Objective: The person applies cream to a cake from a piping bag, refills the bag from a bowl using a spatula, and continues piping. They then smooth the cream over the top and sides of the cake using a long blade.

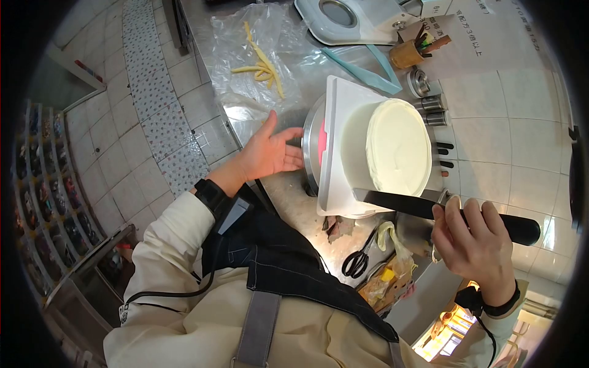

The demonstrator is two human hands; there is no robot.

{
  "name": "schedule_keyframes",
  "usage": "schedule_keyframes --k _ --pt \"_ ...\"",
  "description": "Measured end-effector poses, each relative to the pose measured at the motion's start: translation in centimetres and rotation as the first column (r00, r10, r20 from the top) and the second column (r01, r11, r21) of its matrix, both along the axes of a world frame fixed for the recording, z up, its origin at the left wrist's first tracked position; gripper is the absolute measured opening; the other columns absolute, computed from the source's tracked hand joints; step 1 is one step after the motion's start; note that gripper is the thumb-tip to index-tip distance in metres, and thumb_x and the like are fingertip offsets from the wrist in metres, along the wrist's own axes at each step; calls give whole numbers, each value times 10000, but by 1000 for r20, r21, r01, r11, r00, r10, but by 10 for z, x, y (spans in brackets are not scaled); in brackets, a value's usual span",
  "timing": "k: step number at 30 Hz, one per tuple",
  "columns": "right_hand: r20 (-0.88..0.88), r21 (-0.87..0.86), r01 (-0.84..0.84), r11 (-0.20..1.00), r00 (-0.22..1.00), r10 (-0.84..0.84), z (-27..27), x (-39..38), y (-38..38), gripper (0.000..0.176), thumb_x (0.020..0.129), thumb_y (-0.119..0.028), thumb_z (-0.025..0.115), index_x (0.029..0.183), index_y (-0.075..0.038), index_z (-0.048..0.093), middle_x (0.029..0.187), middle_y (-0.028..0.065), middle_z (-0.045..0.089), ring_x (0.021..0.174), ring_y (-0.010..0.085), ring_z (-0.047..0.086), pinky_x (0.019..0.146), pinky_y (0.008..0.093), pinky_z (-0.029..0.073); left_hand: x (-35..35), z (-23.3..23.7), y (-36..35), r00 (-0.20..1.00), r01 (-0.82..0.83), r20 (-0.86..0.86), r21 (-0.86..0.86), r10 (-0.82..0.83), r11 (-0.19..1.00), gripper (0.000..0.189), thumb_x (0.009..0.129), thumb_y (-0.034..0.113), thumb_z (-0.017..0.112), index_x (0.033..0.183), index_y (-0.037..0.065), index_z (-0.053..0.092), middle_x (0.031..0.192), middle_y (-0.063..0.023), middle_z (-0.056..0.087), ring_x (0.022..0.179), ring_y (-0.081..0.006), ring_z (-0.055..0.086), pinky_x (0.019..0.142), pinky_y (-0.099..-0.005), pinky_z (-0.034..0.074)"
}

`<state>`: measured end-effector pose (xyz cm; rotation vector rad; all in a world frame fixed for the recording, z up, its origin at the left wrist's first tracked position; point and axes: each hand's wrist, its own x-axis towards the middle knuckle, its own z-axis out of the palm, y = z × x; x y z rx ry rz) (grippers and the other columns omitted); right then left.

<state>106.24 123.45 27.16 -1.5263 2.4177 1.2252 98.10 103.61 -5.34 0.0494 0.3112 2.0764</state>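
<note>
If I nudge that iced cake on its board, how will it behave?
Likely fragile: the cake wears smooth soft cream, so any touch would probably mar it. Its white board sits on a turntable, so a push may spin it.

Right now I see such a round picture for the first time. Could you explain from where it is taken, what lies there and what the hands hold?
No machine here: a person works with bare hands. The single picture comes from a camera on that person's head, looking down. On the steel counter stands a turntable bearing a white board with a cream-covered cake. The right hand grips a black-handled palette knife, its blade at the cake's side. The left hand is open beside the turntable; whether it touches, I cannot tell. Scissors lie nearby, and a plastic bag with yellow strips lies farther back.
</note>
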Motion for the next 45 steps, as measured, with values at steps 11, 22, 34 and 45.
schedule_keyframes --k 11,22,34,45 --pt "7 -5 -9 1000 1000 9 -1 5 -7 122 751 -88 618 689 -10 547 748 106 559 676 236 528 576 310 416 26 -7 15 991 20 131 -51 -13 999 813 800 696 237 1300 60 317 1238 -148 452 1132 -307 450 999 -452 278" --pt "23 25 -43 999 999 43 0 7 -14 136 767 -89 609 686 -3 543 750 104 561 665 220 517 563 299 408 11 3 7 980 -126 146 -68 134 990 797 792 704 264 1252 63 373 1129 -198 493 1038 -301 486 954 -403 336" --pt "43 18 -45 999 998 44 0 7 -19 140 769 -91 606 679 -9 539 747 108 562 663 223 518 572 305 410 -2 7 -1 961 -243 151 76 230 967 764 827 663 235 1259 48 368 1178 -210 458 1088 -309 455 973 -394 329" --pt "7 16 -84 996 996 84 1 7 -9 114 761 -124 586 709 -32 543 755 96 558 678 219 513 595 315 405 5 13 -1 995 -88 40 -116 93 989 790 833 656 209 1342 54 272 1343 -140 351 1217 -332 350 1019 -457 247"
